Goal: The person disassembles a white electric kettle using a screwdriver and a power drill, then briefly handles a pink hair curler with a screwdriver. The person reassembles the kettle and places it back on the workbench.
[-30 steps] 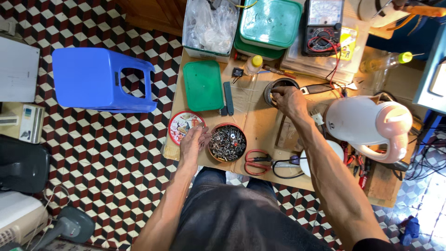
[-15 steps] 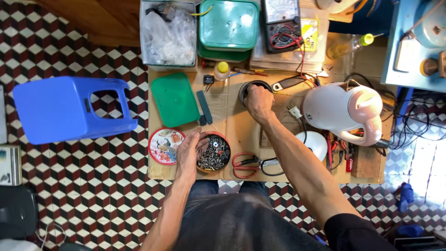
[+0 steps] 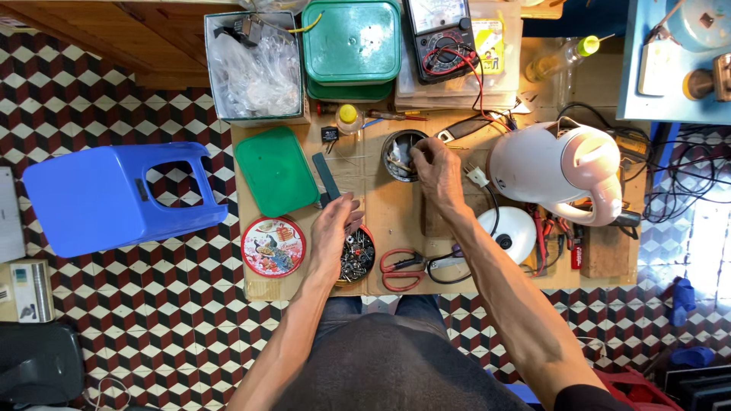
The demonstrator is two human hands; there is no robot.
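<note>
My left hand [image 3: 335,232] rests over a round tin full of small screws and metal parts [image 3: 357,256], fingers loosely curled on its left rim; I cannot tell whether it grips anything. My right hand [image 3: 438,169] reaches into a small round dark container [image 3: 399,154] holding bits of metal and paper, fingertips pinched inside it. What they pinch is hidden. A round red tin lid with a picture [image 3: 273,246] lies left of the screw tin.
A low wooden table [image 3: 396,217] carries a green lid [image 3: 276,170], red-handled scissors [image 3: 402,264], a white-pink electric kettle [image 3: 562,170] beside its white base [image 3: 512,234], a multimeter [image 3: 440,32], green boxes [image 3: 352,44], and a clear bin [image 3: 253,68]. A blue plastic stool [image 3: 118,195] stands left.
The view has shifted so the table sits lower and more central. My left hand has lifted slightly over the screw tin. My right hand stays at the dark container.
</note>
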